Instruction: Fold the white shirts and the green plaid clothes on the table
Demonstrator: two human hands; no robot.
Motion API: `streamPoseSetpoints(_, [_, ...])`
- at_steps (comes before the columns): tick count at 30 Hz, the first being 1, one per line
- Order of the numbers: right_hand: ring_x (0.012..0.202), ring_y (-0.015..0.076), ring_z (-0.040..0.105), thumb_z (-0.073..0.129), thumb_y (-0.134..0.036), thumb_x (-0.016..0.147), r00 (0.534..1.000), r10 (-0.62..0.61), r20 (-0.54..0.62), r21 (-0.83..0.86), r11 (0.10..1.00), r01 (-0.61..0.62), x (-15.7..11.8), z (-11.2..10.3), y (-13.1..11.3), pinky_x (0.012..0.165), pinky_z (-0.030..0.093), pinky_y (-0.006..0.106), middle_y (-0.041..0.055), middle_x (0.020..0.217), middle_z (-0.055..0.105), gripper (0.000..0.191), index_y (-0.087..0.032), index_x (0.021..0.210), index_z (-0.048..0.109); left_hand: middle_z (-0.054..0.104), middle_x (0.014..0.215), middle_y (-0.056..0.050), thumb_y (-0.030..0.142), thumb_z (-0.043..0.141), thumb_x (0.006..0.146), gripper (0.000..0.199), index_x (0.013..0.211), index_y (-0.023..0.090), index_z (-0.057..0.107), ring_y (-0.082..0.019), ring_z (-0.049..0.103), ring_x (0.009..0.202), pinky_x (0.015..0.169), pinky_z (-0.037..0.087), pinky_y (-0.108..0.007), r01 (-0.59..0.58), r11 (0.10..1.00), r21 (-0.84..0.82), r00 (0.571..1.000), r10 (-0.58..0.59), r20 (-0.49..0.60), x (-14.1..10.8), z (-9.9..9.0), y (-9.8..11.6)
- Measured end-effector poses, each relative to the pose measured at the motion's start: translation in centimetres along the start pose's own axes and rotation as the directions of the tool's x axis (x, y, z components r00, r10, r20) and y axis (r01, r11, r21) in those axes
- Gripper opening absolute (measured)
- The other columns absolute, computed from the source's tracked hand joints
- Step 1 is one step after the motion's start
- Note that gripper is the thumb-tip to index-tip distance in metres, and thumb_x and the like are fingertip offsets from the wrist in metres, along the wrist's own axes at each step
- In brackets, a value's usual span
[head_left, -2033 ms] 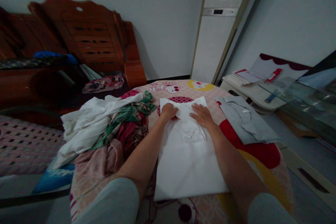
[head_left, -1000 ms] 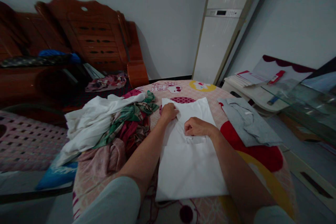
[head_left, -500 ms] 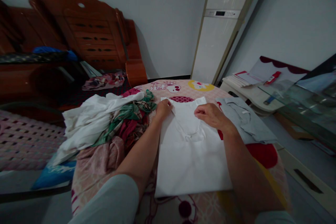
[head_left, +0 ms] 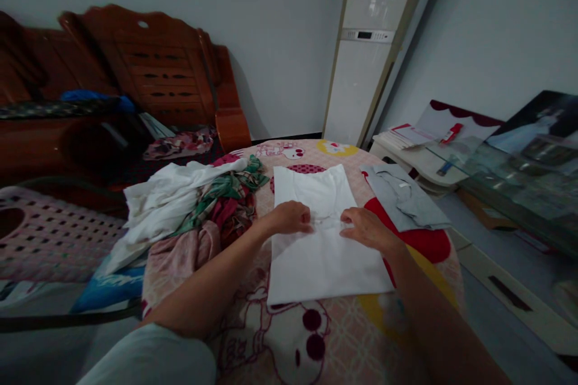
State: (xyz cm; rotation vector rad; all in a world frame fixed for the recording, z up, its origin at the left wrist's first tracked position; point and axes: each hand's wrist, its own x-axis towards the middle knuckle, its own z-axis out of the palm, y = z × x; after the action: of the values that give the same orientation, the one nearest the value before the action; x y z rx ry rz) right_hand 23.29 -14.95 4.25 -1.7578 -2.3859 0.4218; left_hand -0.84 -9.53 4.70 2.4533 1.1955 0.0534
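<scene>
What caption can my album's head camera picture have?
Left hand and right hand touch a folded white fabric garment.

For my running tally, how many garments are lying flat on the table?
2: the white garment at the left hand and right hand, and the grey garment to its right. Others could be hidden beneath.

Head cam, fwd/down over tbl (head_left: 350,337)

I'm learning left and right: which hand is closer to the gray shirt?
Right. The right hand is left of the gray shirt; the left hand is farther left.
</scene>
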Motion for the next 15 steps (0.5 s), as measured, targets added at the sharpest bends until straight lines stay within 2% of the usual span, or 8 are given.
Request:
streamPoseSetpoints(3, [0.095,0.0216,0.063,0.075,-0.026,0.074,1.000,-0.009,0.014,-0.029,1.000,0.009,0.1,0.5,-0.1,0.082,0.042,0.028,0.0104,0.102,0.070,0.029,-0.015,0.099,0.066,0.072,0.097,-0.004,0.042,0.074,0.074,0.034,0.098,0.019,0.068,-0.019,0.065,0.087,0.068,0.042,-0.025,0.068,0.995,0.071,0.997,-0.066,-0.040,-1.2,1.9,0.4])
streamPoseSetpoints(5, [0.092,0.0208,0.062,0.076,-0.026,0.072,0.999,0.009,0.033,-0.052,0.999,-0.007,0.4,0.5,-0.3,0.077,0.041,0.027,0.0094,0.099,0.069,0.029,-0.016,0.098,0.065,0.072,0.099,-0.004,0.040,0.074,0.075,0.033,0.099,0.019,0.066,-0.020,0.065,0.089,0.070,0.042,-0.025,0.104,0.991,0.090,0.994,-0.101,-0.038,-1.4,2.4,0.8])
streamPoseSetpoints(9, [0.083,0.0187,0.060,0.078,-0.026,0.069,0.997,0.036,0.074,-0.071,0.997,-0.031,1.1,0.3,-0.5,0.068,0.037,0.025,0.0065,0.093,0.069,0.030,-0.017,0.094,0.065,0.072,0.097,-0.004,0.041,0.072,0.077,0.030,0.098,0.020,0.066,-0.021,0.065,0.090,0.068,0.042,-0.026,0.146,0.984,0.104,0.989,-0.147,-0.001,-1.4,2.4,1.3])
streamPoseSetpoints(15, [0.073,0.0154,0.059,0.077,-0.021,0.067,0.994,0.004,0.105,-0.032,0.999,-0.001,1.1,-0.2,-0.7,0.062,0.036,0.024,0.0041,0.081,0.070,0.013,-0.016,0.076,0.069,0.072,0.092,-0.002,0.035,0.070,0.076,0.023,0.093,0.021,0.068,-0.019,0.065,0.085,0.069,0.043,-0.026,0.116,0.992,0.042,0.993,-0.114,-0.035,-1.6,2.7,1.2])
